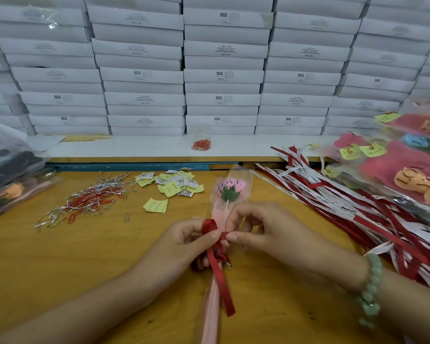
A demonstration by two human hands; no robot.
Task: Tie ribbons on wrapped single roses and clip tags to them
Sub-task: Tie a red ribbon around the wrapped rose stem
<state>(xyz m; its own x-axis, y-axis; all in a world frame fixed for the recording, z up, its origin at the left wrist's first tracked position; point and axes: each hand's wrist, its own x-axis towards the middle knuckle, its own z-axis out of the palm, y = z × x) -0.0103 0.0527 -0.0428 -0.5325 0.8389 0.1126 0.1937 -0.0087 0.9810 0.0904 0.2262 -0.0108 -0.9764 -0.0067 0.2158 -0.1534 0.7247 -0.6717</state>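
- Fingers (215, 235) of the left hand (184, 240) and the right hand (266, 234) pinch the red ribbon (219, 274), thumbs nearly touching beside its loop
- The ribbon wraps the stem of the wrapped rose (230, 188), which lies on the table (60, 269) between both hands, head pointing far
- Farther left, yellow tags (171, 184) and paper clips (90, 199); right, loose ribbons (358, 202)
- White boxes (221, 78) stacked at the far side

ribbon (219, 274) red | rose wrap (212, 314) pink | tags (170, 188) yellow | table (60, 264) orange-brown
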